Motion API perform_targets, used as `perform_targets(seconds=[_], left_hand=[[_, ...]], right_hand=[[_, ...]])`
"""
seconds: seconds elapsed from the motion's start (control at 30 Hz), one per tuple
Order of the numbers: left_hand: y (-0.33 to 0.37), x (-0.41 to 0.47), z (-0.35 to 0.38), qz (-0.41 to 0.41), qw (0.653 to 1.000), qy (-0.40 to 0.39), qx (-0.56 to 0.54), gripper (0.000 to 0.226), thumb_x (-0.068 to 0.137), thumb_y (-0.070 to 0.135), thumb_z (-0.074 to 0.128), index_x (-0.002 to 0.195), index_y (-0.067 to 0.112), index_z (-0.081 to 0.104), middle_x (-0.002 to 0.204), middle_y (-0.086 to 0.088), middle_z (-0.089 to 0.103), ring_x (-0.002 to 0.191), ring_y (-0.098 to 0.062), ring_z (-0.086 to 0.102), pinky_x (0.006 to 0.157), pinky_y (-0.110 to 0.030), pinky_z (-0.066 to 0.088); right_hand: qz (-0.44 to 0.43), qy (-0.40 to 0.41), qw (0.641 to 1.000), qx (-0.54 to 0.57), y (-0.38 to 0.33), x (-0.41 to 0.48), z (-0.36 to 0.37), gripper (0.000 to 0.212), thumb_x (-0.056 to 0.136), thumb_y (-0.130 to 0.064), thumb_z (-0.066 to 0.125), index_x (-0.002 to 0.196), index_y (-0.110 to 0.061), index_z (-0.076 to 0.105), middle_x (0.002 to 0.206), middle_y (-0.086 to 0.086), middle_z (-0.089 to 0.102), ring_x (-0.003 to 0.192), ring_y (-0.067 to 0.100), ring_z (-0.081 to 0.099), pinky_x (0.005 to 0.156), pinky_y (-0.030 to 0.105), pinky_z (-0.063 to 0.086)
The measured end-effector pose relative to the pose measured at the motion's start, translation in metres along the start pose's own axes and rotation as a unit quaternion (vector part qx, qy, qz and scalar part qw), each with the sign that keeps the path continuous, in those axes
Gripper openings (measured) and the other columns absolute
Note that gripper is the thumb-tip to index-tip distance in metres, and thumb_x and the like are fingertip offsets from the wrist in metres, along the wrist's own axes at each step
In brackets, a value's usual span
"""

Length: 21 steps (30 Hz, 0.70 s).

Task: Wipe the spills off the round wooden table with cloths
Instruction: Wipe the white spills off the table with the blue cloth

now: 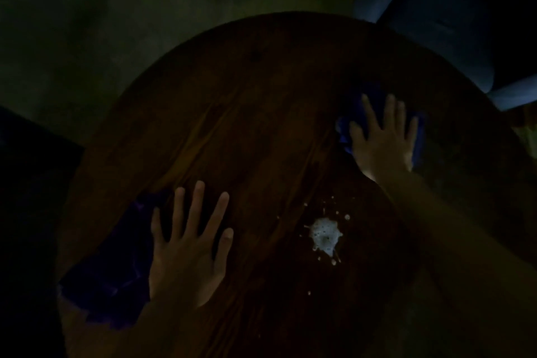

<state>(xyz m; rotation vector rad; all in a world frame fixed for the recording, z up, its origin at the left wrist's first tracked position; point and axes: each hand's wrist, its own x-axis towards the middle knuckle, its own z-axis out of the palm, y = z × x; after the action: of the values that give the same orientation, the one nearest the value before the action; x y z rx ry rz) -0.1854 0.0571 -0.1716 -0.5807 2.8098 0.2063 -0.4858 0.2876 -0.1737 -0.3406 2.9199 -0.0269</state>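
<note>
Left hand (186, 253) flat, fingers spread, palm down on purple cloth (116, 264) at near-left of the round wooden table (247, 73). Right hand (383, 139) likewise splayed, pressing blue cloth (345, 131) far right. White spill (325, 235) between them, untouched (dim light; no readable writing).

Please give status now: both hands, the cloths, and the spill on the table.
Left hand flat, fingers spread, on purple cloth. Right hand flat on blue cloth. White spill between them, not wiped. Nothing blocks it.
</note>
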Motion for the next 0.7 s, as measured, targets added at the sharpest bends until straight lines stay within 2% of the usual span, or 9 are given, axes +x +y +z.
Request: perform_targets(seconds=[0.07,0.13,0.27,0.37,0.47,0.53,0.6,0.67,0.7], left_hand=[[0.000,-0.001,0.001,0.004,1.000,0.001,-0.009,0.060,0.103,0.057,0.014,0.159,0.041,0.002,0.170,-0.002,-0.002,0.156,-0.028,-0.002,0.118,-0.065,0.009],[0.000,-0.002,-0.001,0.008,0.999,0.014,-0.033,0.058,0.104,0.054,0.010,0.160,0.038,0.003,0.170,-0.002,-0.002,0.156,-0.026,-0.004,0.120,-0.064,0.007],[0.000,-0.009,-0.007,0.002,0.972,0.095,-0.216,0.059,0.107,0.046,0.013,0.159,0.020,0.020,0.170,-0.004,0.011,0.156,-0.020,0.003,0.124,-0.053,0.003],[0.002,-0.013,-0.005,-0.022,0.933,0.144,-0.329,0.059,0.107,0.044,0.017,0.157,0.014,0.029,0.169,-0.003,0.016,0.156,-0.019,0.008,0.124,-0.054,0.012],[0.001,-0.014,-0.001,-0.034,0.912,0.167,-0.374,0.054,0.108,0.038,0.022,0.155,0.013,0.033,0.168,-0.002,0.019,0.156,-0.019,0.011,0.116,-0.062,0.028],[0.000,-0.014,0.000,-0.036,0.917,0.166,-0.360,0.052,0.107,0.032,0.025,0.153,0.011,0.036,0.167,-0.003,0.021,0.155,-0.018,0.012,0.115,-0.063,0.028],[-0.001,-0.012,0.001,-0.030,0.934,0.160,-0.317,0.052,0.106,0.030,0.026,0.152,0.009,0.038,0.166,-0.006,0.024,0.155,-0.018,0.013,0.120,-0.059,0.019],[-0.002,-0.010,-0.002,-0.027,0.954,0.145,-0.261,0.054,0.105,0.032,0.025,0.152,0.010,0.037,0.166,-0.007,0.025,0.155,-0.019,0.013,0.123,-0.054,0.013],[-0.001,-0.009,-0.003,-0.027,0.963,0.135,-0.233,0.055,0.105,0.035,0.023,0.153,0.012,0.036,0.166,-0.006,0.024,0.155,-0.019,0.013,0.124,-0.051,0.010]], right_hand=[[-0.120,-0.007,0.993,-0.006,-0.037,0.010,-0.001,0.064,0.101,-0.063,0.009,0.159,-0.044,-0.008,0.170,0.005,-0.011,0.157,0.026,-0.010,0.126,0.054,-0.004],[-0.246,-0.005,0.969,-0.032,-0.060,0.010,0.000,0.064,0.100,-0.063,0.009,0.159,-0.043,-0.004,0.171,0.008,-0.006,0.157,0.028,-0.004,0.126,0.055,0.000],[-0.447,-0.035,0.890,-0.087,-0.075,-0.026,0.005,0.065,0.102,-0.062,0.013,0.161,-0.037,0.002,0.170,0.012,-0.004,0.157,0.031,-0.003,0.126,0.056,0.004],[-0.580,-0.075,0.803,-0.109,-0.081,-0.074,0.010,0.068,0.101,-0.063,0.024,0.162,-0.037,0.004,0.170,0.011,-0.006,0.157,0.034,-0.006,0.125,0.057,0.001],[-0.717,-0.118,0.678,-0.112,-0.082,-0.141,0.023,0.069,0.100,-0.062,0.036,0.161,-0.039,0.014,0.171,0.009,0.000,0.157,0.035,-0.004,0.124,0.059,-0.006],[-0.776,-0.134,0.603,-0.125,-0.079,-0.181,0.034,0.070,0.098,-0.063,0.038,0.160,-0.039,0.016,0.171,0.007,0.000,0.157,0.033,-0.005,0.122,0.058,-0.013],[-0.804,-0.128,0.560,-0.151,-0.077,-0.203,0.042,0.071,0.098,-0.064,0.036,0.161,-0.038,0.015,0.171,0.007,-0.001,0.157,0.032,-0.007,0.121,0.057,-0.018],[-0.811,-0.125,0.551,-0.152,-0.077,-0.197,0.041,0.067,0.099,-0.062,0.036,0.160,-0.040,0.017,0.171,0.006,0.000,0.157,0.031,-0.005,0.120,0.056,-0.020],[-0.800,-0.126,0.568,-0.144,-0.076,-0.186,0.039,0.065,0.099,-0.060,0.037,0.159,-0.041,0.018,0.171,0.005,0.002,0.157,0.030,-0.002,0.120,0.057,-0.019]])
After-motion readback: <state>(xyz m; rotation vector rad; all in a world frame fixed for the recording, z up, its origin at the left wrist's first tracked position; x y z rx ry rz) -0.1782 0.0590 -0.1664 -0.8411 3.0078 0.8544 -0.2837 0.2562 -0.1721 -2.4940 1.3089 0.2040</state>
